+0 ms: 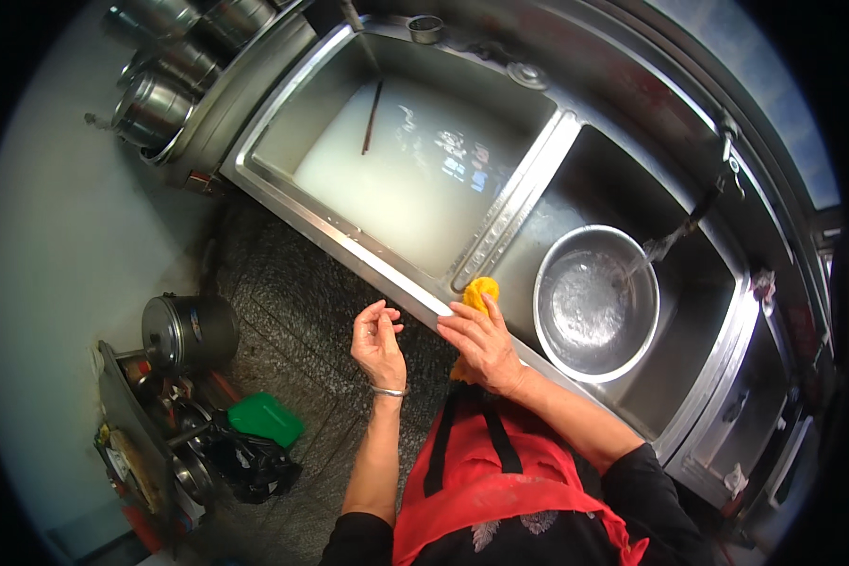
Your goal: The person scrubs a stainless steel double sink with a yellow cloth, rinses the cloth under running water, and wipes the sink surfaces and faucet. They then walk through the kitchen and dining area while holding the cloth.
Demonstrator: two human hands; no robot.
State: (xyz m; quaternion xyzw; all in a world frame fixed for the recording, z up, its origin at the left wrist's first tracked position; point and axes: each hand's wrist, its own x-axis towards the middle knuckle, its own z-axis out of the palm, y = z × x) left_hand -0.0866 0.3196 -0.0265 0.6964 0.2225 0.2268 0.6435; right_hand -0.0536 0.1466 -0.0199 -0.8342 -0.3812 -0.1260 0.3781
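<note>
My right hand presses a yellow cloth to the front rim of a stainless steel sink, near the divider. Some of the cloth hangs below the hand. My left hand, with a metal bangle at the wrist, is raised over the floor in front of the sink. Its fingers are loosely bent and I see nothing in them. To the right of the cloth, a round metal basin stands in the right bowl. Water runs into it from a tap.
Cloudy water fills part of the left sink bowl, and a thin brown stick slants in it. Steel pots stand at upper left. A lidded pot, a green plastic item and a black bag are at lower left.
</note>
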